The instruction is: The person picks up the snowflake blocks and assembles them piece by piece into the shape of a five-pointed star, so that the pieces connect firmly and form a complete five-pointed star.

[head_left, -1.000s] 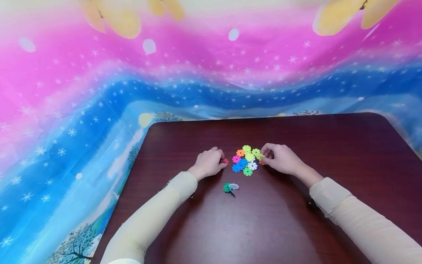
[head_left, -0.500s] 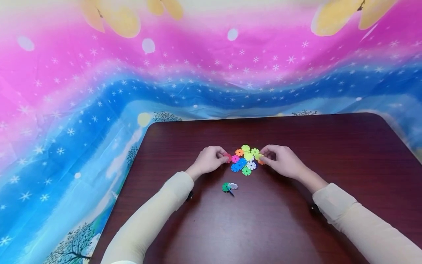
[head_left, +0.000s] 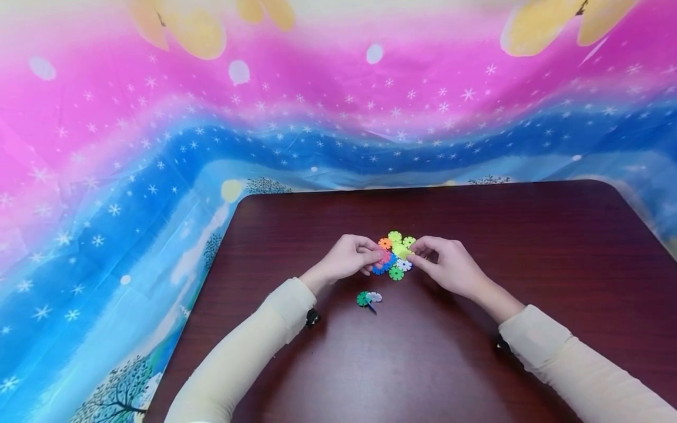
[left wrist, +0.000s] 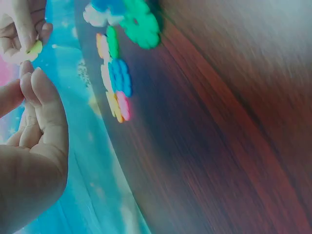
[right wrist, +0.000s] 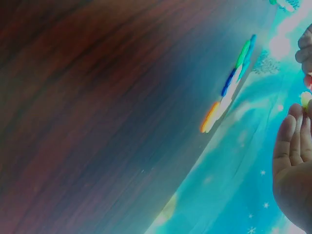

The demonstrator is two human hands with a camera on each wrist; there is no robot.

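Note:
Over a small pile of notched plastic flower discs, my two hands nearly meet. The left hand [head_left: 346, 257] pinches a red disc [head_left: 384, 257] between thumb and fingers. From the other side, the right hand [head_left: 449, 264] pinches a yellow disc [head_left: 406, 252]. The two discs are close together; whether they touch I cannot tell. In the left wrist view, the right hand's yellow disc [left wrist: 34, 51] shows just past the left fingertips. The right wrist view has a bit of the red disc [right wrist: 308, 80] above the yellow one [right wrist: 305, 100]. Fingers partly hide the pile.
Below the hands lie an orange disc [head_left: 385, 243], a green disc [head_left: 396, 273], a white disc [head_left: 404, 264] and blue discs [head_left: 378, 269]. Nearer me sits a joined piece with a green disc [head_left: 362, 299]. A patterned cloth [head_left: 317, 141] hangs behind the dark table [head_left: 402, 364].
The left hand has lifted the red disc from beside the pile and carried it right. The right hand has moved left with the yellow disc, so the two discs have come together over the pile.

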